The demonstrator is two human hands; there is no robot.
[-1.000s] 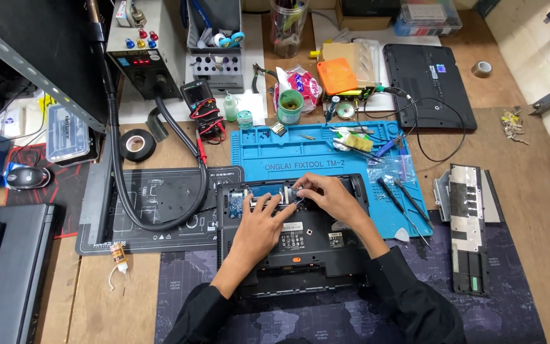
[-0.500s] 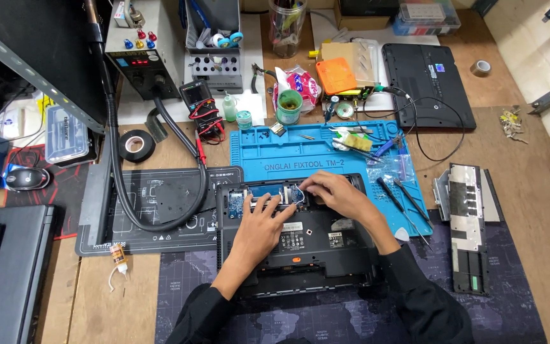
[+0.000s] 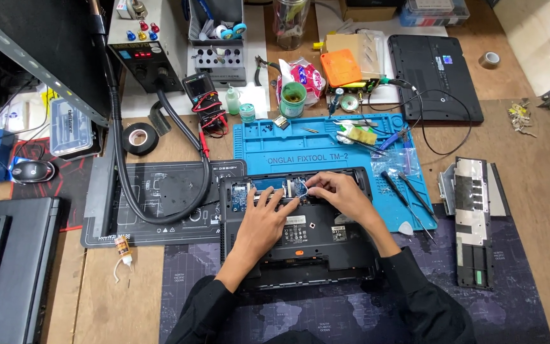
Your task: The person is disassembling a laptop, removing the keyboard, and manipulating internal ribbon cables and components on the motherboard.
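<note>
Opened laptop [image 3: 300,236] under both hands' grip

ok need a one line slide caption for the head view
Both hands, left hand and right hand, work inside an opened black laptop lying partly on a blue repair mat on a cluttered wooden bench.

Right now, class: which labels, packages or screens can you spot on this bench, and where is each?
White labels: small rectangles on the opened black laptop, by the left hand.
Red display: narrow strip on the grey station, top left.
Pink-and-white packet: crumpled, behind the green cup.
</note>
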